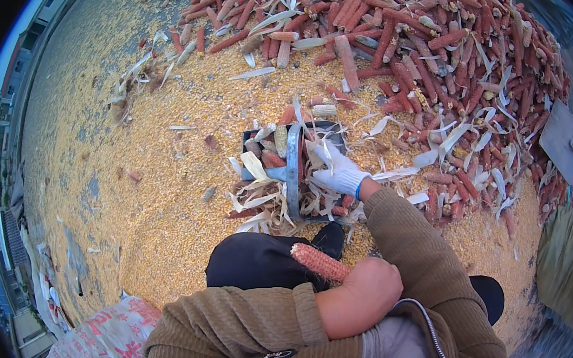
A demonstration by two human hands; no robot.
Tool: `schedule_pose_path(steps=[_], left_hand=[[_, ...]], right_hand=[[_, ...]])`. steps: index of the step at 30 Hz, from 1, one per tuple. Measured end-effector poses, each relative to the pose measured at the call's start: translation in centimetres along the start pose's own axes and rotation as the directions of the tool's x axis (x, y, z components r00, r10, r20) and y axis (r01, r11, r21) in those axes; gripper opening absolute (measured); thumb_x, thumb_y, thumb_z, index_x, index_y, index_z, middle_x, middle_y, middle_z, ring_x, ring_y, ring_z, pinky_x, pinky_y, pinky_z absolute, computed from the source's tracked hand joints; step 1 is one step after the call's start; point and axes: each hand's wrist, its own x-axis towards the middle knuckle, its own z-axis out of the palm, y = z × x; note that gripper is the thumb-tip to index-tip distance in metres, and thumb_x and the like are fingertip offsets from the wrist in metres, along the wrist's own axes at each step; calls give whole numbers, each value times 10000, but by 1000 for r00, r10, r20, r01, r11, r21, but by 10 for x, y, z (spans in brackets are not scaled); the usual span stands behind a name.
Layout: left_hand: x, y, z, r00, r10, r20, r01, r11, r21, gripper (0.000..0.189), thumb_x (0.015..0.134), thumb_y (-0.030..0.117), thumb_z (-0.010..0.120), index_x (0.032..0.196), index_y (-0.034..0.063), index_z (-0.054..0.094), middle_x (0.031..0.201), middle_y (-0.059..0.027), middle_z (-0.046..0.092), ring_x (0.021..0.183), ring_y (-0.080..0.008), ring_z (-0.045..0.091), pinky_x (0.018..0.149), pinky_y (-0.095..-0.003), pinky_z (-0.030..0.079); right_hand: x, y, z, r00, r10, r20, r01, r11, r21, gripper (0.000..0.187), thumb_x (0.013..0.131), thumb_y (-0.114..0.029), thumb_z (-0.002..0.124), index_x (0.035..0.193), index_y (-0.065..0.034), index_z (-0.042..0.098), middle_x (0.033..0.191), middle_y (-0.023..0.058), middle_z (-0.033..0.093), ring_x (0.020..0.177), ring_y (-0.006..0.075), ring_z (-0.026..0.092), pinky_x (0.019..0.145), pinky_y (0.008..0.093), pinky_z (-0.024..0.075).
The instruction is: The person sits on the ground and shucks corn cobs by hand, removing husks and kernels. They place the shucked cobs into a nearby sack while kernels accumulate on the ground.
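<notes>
A bare left hand (372, 284) is closed around a reddish corn cob (320, 262), held in front of my jacket. My right hand (338, 168), in a white knitted glove, reaches into a metal scoop or basket (294, 180) with a curved metal handle; its fingertips are among dry husks, and whether they grip anything is hidden. Cobs (269, 148) and pale husks (264, 192) fill the container, some husks hanging over its near edge. It rests on loose yellow corn kernels (169, 187) just beyond my dark-trousered knee.
A large heap of red cobs (413, 39) rises beyond the container. A flat shovel blade (566, 142) lies at the right, near a greenish cloth (571, 259). A printed woven sack (109, 336) is at the lower left. Husks and silk (133, 82) lie scattered on the kernels.
</notes>
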Motion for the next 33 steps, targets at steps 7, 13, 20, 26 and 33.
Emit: schedule_pose_path(steps=[7, 13, 20, 26, 33], left_hand=[[11, -1, -10, 999, 38, 36, -33, 992, -125, 171, 868, 216, 626, 865, 45, 635, 731, -133, 688, 689, -327, 703, 587, -439, 551], [47, -8, -35, 897, -302, -322, -173, 430, -886, 327, 1018, 298, 553, 896, 11, 650, 628, -60, 611, 546, -182, 588, 520, -352, 453], [98, -5, -40, 851, -504, -147, -425, -498, -756, 384, 1094, 349, 374, 1031, 19, 560, 750, -28, 516, 645, -128, 464, 604, -322, 466], [138, 54, -13, 925, -378, -31, -258, -566, -783, 491, 1088, 441, 344, 1019, 17, 581, 785, -26, 514, 692, -147, 476, 663, -328, 464], [154, 51, 21, 907, -193, -375, -241, 493, -836, 493, 976, 454, 630, 1102, -20, 588, 693, -3, 537, 631, -85, 498, 564, -275, 415]], right_hand=[[-51, -61, -90, 920, 281, 275, -300, 953, 30, 639, 805, -381, 665, 1388, -141, 562, 1209, 222, 646, 1113, 346, 635, 995, 396, 482], [-158, -66, -175, 945, 318, 74, -209, 765, -609, 535, 836, -358, 714, 1307, -120, 622, 1198, 152, 672, 1058, 257, 641, 919, 379, 493], [-308, -135, -197, 855, 255, -451, -209, 966, 151, 421, 946, -304, 634, 1247, -11, 616, 1113, 129, 658, 1012, 213, 636, 892, 346, 495], [-348, -149, -137, 828, 476, -297, -232, 772, 593, 464, 977, -235, 607, 1346, 26, 501, 1034, 121, 672, 863, 172, 686, 741, 311, 555], [-370, -105, -139, 679, 457, -575, -128, 845, 520, 518, 916, -246, 699, 1317, 15, 500, 1065, 142, 663, 834, 201, 689, 716, 327, 565]])
